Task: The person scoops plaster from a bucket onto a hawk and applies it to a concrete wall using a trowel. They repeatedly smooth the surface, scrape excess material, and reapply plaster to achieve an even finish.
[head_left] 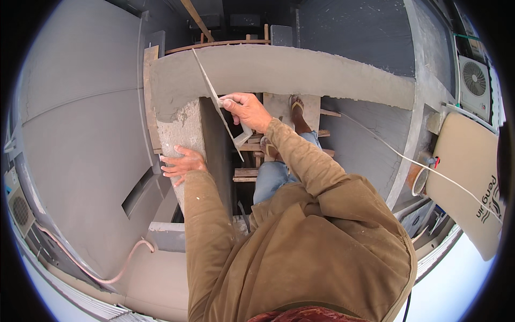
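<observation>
My right hand (247, 111) is closed round the handle of a plastering trowel (209, 83), whose long thin blade is seen nearly edge-on and tilted. The trowel is over the gap beside a rough concrete ledge (188, 124), below a smooth grey plastered beam (284, 70). My left hand (185, 163) lies flat on the bare ledge with its fingers spread, holding nothing. Grey wet-looking plaster covers the ledge's far end, where it meets the beam. The trowel blade's far tip overlaps the beam in view; whether it touches cannot be told.
My sandalled feet stand on a plank (276, 110) above a drop with wooden crosspieces (245, 173). A wooden strip (151, 102) edges the ledge's left side. A white cable (397, 152) crosses at the right, near a bucket (420, 181), a beige tank (461, 172) and an air-conditioning unit (475, 80).
</observation>
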Action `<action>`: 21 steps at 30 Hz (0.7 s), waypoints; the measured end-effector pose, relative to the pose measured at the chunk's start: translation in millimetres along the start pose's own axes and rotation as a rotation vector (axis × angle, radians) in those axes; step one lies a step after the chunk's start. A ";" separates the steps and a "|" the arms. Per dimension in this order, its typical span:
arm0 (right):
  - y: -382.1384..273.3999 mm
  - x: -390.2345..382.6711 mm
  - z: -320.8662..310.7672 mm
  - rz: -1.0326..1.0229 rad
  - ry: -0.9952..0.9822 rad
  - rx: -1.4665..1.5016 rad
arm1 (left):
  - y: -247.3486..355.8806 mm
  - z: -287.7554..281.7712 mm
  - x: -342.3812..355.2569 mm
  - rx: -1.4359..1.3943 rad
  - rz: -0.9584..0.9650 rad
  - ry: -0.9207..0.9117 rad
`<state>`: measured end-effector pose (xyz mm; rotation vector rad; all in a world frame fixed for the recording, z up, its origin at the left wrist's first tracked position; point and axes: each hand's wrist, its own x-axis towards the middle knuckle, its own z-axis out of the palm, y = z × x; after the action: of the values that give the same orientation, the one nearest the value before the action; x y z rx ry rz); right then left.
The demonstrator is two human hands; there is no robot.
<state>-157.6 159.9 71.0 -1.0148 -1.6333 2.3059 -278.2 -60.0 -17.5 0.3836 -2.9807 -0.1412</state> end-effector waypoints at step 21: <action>109.7 -276.6 -389.8 0.034 1.509 0.686 | -14.5 32.5 11.8 -0.105 0.058 0.201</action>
<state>312.7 291.0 25.1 -1.7608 -0.1962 1.1059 -290.7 -74.5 -49.8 0.2814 -2.7690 -0.2366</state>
